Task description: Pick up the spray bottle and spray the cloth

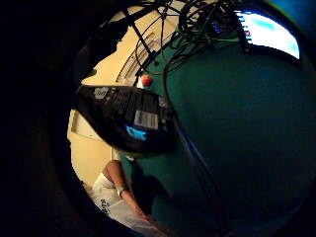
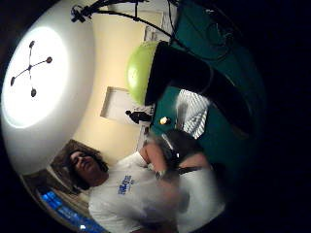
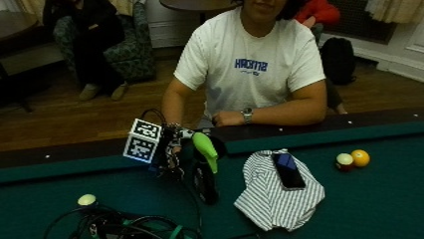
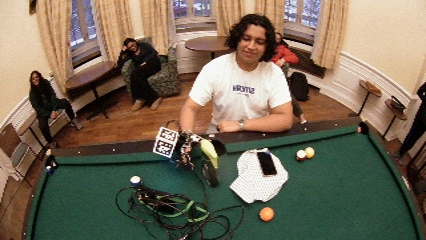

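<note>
The spray bottle (image 3: 205, 179) has a black body and a lime-green head. It leans over the green felt, its base close to the felt just left of the cloth. My gloved right hand (image 3: 173, 149) grips it at the neck, beside the green head. The cloth (image 3: 278, 196) is white with thin stripes and lies crumpled on the felt. Both palm views have the bottle close in front: its labelled black body (image 1: 128, 116), and its green head and dark body (image 2: 184, 75) with the striped cloth (image 2: 192, 114) beyond.
A black phone (image 3: 288, 170) lies on the cloth. Two balls (image 3: 352, 159) sit to its right, and a pale ball (image 3: 86, 199) and a tangle of cables (image 3: 126, 226) to the left. An orange ball (image 4: 266, 213) lies nearer the front. The bare left hand (image 3: 225, 118) rests on the rail.
</note>
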Demonstrator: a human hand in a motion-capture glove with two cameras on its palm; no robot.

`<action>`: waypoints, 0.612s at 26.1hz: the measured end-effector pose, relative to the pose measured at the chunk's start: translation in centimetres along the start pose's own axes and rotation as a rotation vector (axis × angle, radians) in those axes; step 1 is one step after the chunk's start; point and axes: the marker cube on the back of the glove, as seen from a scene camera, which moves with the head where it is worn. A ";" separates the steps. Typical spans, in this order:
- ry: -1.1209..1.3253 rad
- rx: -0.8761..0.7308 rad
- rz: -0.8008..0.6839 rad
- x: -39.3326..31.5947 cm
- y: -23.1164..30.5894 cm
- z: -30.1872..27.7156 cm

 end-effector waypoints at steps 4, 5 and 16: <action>-0.055 0.050 -0.003 -0.3 -1.4 1.4; -0.062 0.075 -0.005 -0.4 -1.8 1.7; -0.080 0.197 -0.016 -0.6 -5.0 4.2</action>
